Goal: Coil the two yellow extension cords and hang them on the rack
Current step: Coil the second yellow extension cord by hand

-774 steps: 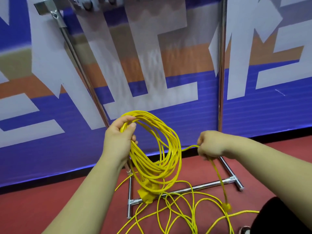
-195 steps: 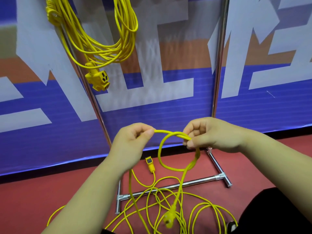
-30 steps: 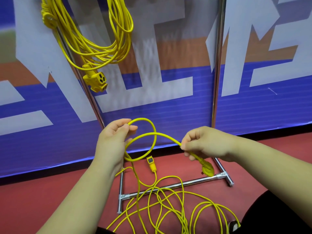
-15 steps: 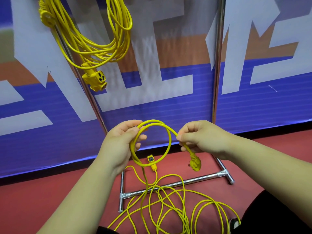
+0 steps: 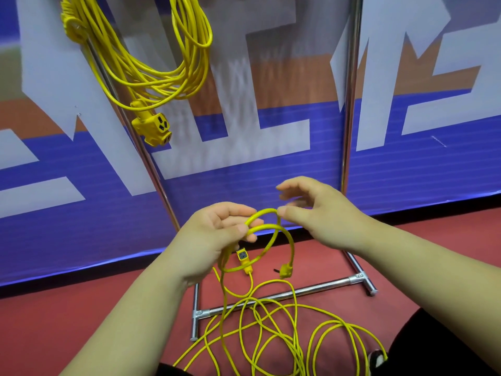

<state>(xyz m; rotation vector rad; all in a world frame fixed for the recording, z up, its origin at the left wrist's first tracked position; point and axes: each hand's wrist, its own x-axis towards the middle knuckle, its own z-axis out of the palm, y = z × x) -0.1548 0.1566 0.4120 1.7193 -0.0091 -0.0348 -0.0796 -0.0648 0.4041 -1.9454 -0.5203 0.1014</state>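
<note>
Two cords: coiled cord hangs far left on the rack; loose cord sprawls on the near floor.
Left hand: fingers pinch two small loops of it.
Right hand: fingers spread, holding nothing, beside the loops.

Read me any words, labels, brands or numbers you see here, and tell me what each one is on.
No text here can be read.
Banner: only large white shapes, perhaps parts of big characters, cut off by the frame; not readable.
Socket block on the hung cord: no print visible.
Small connector: a grey patch, too small to read.
</note>
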